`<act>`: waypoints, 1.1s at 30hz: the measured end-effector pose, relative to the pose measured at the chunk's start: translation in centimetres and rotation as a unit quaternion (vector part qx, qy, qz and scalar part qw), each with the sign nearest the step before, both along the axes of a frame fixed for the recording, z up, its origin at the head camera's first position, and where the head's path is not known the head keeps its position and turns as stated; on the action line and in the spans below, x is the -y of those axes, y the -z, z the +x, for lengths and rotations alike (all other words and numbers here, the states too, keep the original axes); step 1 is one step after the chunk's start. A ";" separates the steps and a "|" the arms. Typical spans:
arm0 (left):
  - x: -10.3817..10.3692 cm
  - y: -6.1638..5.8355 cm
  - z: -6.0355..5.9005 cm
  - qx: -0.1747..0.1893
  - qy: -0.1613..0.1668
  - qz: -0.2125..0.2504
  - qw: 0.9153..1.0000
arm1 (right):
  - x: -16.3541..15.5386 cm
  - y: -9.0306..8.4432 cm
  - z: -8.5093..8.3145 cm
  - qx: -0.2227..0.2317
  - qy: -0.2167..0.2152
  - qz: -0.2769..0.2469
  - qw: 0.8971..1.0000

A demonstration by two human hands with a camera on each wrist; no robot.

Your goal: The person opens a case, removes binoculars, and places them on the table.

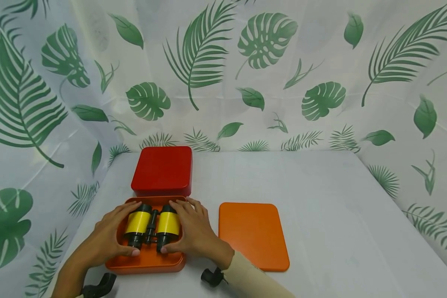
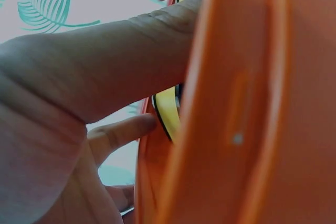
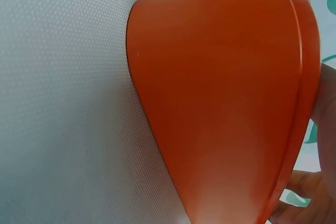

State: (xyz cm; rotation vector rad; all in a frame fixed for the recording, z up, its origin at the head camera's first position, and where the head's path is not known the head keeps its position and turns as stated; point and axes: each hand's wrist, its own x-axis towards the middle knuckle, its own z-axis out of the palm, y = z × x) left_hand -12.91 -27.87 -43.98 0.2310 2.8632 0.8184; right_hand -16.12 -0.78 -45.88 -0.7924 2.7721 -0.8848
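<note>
Black binoculars (image 1: 169, 224) with two yellow barrels lie inside an orange box (image 1: 145, 267) at the left of the table. My left hand (image 1: 103, 236) holds the left barrel, fingers at its far end and thumb at its near end. On the other barrel, my right hand (image 1: 198, 231) grips in the same way. In the left wrist view the box wall (image 2: 236, 87) hides most of the binoculars, leaving a yellow strip visible. The right wrist view shows mainly the outer side of the box (image 3: 220, 87), with part of the right hand (image 3: 326, 124) at its rim.
Directly behind the orange box sits a closed-looking red box (image 1: 163, 169). An orange lid (image 1: 254, 238) lies flat to the right, close to the right forearm. White cloth covers the table (image 1: 320, 215); leaf-patterned curtains (image 1: 216, 103) stand behind and at the sides.
</note>
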 end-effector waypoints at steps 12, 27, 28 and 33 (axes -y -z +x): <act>0.0 0.5 -0.2 0.012 0.004 -0.002 1.000 | 0.5 0.4 -0.2 -0.004 0.008 0.011 1.000; 0.3 0.7 -0.5 0.020 0.018 0.006 1.000 | 1.2 -0.4 -0.2 -0.014 0.010 0.065 0.998; 0.4 0.7 -0.5 0.022 0.017 0.006 1.000 | 1.2 -0.4 -0.2 -0.015 0.009 0.069 0.997; 0.5 0.7 -0.5 0.027 0.019 0.007 0.999 | 1.4 -0.4 -0.3 -0.024 0.008 0.084 0.996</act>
